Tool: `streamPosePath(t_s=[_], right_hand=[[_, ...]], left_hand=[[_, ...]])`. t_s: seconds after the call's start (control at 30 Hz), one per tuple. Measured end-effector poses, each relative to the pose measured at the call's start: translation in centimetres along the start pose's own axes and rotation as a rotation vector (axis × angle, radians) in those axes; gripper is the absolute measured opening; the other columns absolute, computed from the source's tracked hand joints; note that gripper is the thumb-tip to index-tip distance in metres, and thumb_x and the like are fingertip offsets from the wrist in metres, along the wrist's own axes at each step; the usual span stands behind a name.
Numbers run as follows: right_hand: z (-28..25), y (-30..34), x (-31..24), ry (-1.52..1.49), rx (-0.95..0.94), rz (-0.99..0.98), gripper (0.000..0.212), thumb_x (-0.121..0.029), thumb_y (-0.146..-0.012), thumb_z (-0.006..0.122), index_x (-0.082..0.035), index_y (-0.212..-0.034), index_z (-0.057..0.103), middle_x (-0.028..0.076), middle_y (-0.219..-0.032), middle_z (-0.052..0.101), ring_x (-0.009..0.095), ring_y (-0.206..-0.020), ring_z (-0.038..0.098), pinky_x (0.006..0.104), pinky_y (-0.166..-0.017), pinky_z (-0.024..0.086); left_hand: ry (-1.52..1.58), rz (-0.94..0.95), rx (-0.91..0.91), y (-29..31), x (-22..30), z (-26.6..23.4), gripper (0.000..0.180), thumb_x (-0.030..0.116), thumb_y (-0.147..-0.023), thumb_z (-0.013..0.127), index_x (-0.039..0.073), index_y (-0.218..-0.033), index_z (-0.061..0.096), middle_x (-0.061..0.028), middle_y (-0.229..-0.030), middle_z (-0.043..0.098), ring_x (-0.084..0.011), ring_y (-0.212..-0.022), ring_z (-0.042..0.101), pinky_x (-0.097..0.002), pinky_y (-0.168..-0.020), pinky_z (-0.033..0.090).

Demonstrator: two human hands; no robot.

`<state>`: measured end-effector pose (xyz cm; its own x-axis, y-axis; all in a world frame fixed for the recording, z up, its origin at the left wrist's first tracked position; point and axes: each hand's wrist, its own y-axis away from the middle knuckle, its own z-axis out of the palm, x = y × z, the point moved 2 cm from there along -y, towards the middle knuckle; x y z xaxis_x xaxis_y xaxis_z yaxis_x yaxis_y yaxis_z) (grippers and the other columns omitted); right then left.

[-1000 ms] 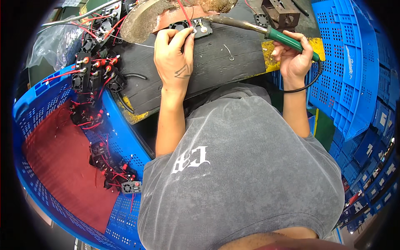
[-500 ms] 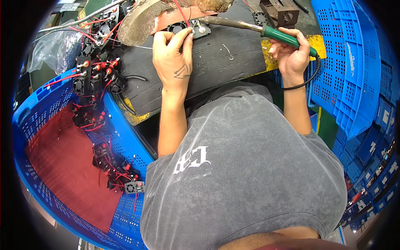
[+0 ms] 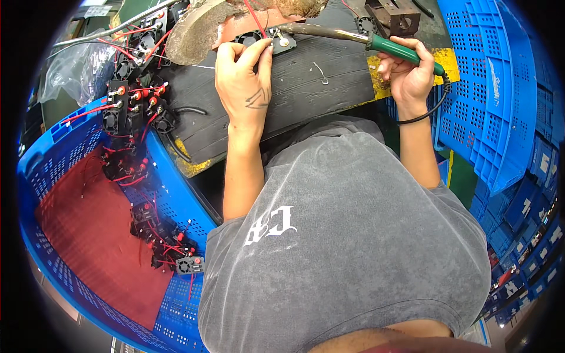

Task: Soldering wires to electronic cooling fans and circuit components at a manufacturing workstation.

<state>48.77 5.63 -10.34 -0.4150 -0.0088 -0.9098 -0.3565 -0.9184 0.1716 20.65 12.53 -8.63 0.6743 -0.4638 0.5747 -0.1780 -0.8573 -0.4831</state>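
Note:
My left hand (image 3: 242, 85) is closed in a pinch on the end of a red wire (image 3: 255, 17), pressed to a small black panel (image 3: 286, 47). The panel carries a round fan grille (image 3: 249, 38) and a metal terminal post. In my right hand (image 3: 410, 70) is a soldering iron (image 3: 395, 49) with a green handle, fingers wrapped round it. Its metal shaft points left, and the tip is at the terminals just beyond my left fingertips. Exact contact at the tip is too small to tell.
A blue crate (image 3: 35, 170) on the left holds a red sheet (image 3: 97, 235) and several wired fan panels (image 3: 176, 250). More fan panels (image 3: 120, 106) heap at the bench's left edge. A rough stone-like block (image 3: 194, 35), a brown metal bracket (image 3: 403, 23) and a bent wire (image 3: 321, 73) lie on the dark bench (image 3: 329, 94).
My right hand and the soldering iron have shifted very slightly left. My left hand keeps its pinch at the panel.

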Motion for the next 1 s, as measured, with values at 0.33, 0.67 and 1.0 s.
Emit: streamPosePath(t_s=[0.33,0.67,1.0], right_hand=[[-0.22,0.02,-0.04,-0.020,-0.030,0.004,0.051,-0.037,-0.098,0.033,0.006,-0.107,0.060,0.026,-0.083,0.069,0.026,-0.056,0.065,0.0297,-0.047,0.049],[-0.47,0.14,-0.02,-0.030,-0.045,-0.004,0.052,-0.037,-0.098,0.033,0.006,-0.108,0.060,0.025,-0.083,0.069,0.026,-0.056,0.065,0.0300,-0.047,0.049],[-0.52,0.42,0.14,-0.026,-0.047,-0.004,0.051,-0.037,-0.098,0.033,0.005,-0.108,0.060,0.025,-0.083,0.069,0.026,-0.056,0.065,0.0297,-0.047,0.048]], left_hand=[[0.026,-0.028,-0.025,0.06,-0.03,-0.10,0.016,0.012,-0.079,0.076,0.009,-0.094,0.074,-0.0082,-0.081,0.052,-0.0240,-0.072,0.055,-0.0342,-0.065,0.047],[0.045,-0.041,-0.036,0.10,0.17,-0.36,0.016,0.012,-0.080,0.075,0.009,-0.095,0.074,-0.0079,-0.082,0.053,-0.0227,-0.071,0.056,-0.0337,-0.064,0.047],[0.037,-0.008,-0.035,0.22,0.12,-0.29,0.016,0.012,-0.079,0.075,0.010,-0.095,0.074,-0.0077,-0.083,0.053,-0.0231,-0.074,0.056,-0.0336,-0.066,0.047]])
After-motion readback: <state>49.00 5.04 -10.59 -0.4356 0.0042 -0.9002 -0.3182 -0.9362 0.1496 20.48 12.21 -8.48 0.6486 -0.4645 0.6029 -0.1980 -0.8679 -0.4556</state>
